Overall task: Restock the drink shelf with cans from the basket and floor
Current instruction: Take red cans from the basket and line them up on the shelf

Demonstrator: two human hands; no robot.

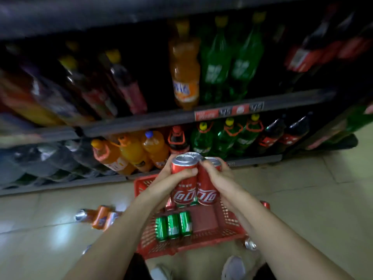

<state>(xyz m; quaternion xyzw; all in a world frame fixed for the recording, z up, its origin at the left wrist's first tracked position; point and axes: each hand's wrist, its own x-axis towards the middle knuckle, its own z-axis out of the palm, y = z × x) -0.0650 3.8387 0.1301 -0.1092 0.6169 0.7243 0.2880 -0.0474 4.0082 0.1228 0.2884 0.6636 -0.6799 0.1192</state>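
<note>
Both hands clasp a cluster of red cola cans (193,178) upright, silver tops showing: left hand (171,178) wrapped round the left can, right hand (218,176) round the right. Directly beneath, a red basket (228,223) holds three green cans (173,225) lying side by side. Orange cans (101,217) lie on the floor (40,239) to the left. Beyond the grip, the shelf (141,120) carries bottles.

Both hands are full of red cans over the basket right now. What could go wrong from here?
1. The left hand and right hand clamp several red cans together; one might slip out and fall into the red basket onto the green cans.
2. Orange cans lie loose on the floor by the feet, a likely trip or kick hazard.
</note>
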